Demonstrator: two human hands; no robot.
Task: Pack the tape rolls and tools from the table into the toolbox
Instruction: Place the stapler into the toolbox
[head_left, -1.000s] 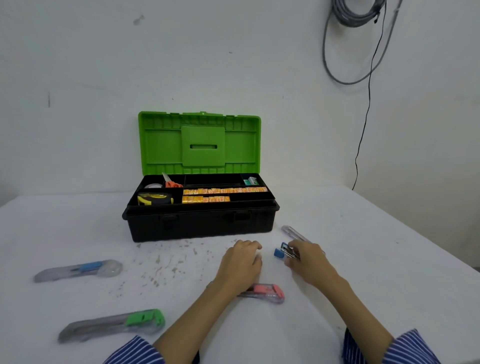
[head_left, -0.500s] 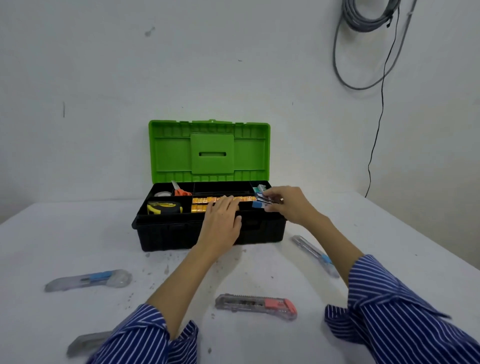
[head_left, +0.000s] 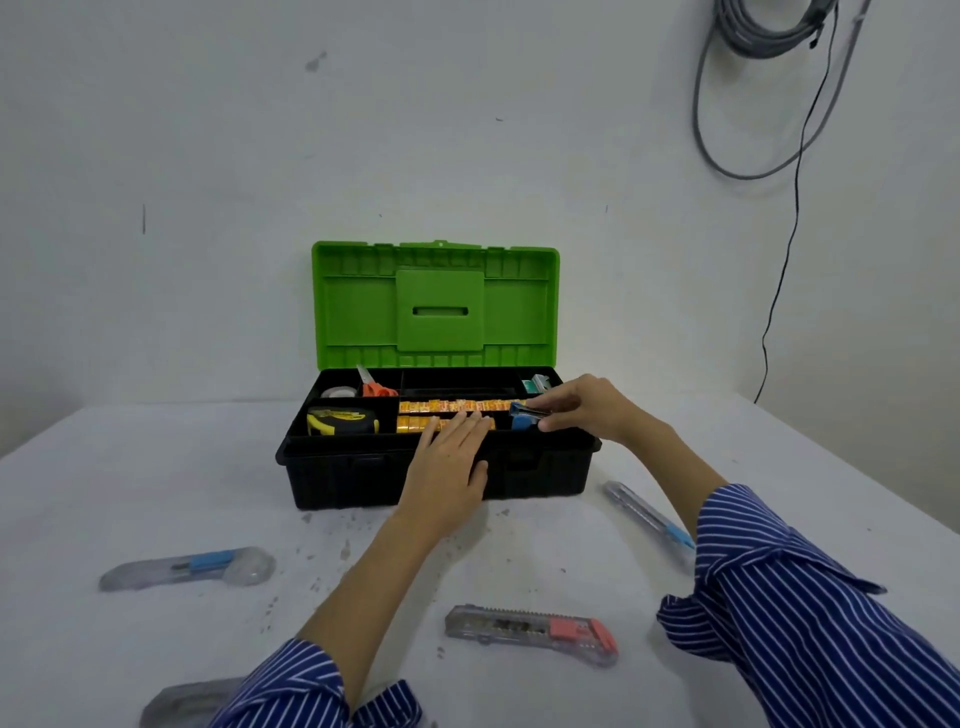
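Both my hands reach the toolbox (head_left: 363, 478): my right hand (head_left: 582, 408) pinches a small blue stapler (head_left: 522, 415), my left hand (head_left: 449, 467) rests flat, fingers straight, on the front rim.

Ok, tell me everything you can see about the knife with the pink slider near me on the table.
The pink-slider utility knife lies flat on the white table, lengthwise left to right. Its body looks like clear plastic, with dark metal parts showing inside and a notched upper edge. The pink slider and end cap sit at its right end. No blade shows. Nothing touches it; both hands are at the toolbox.
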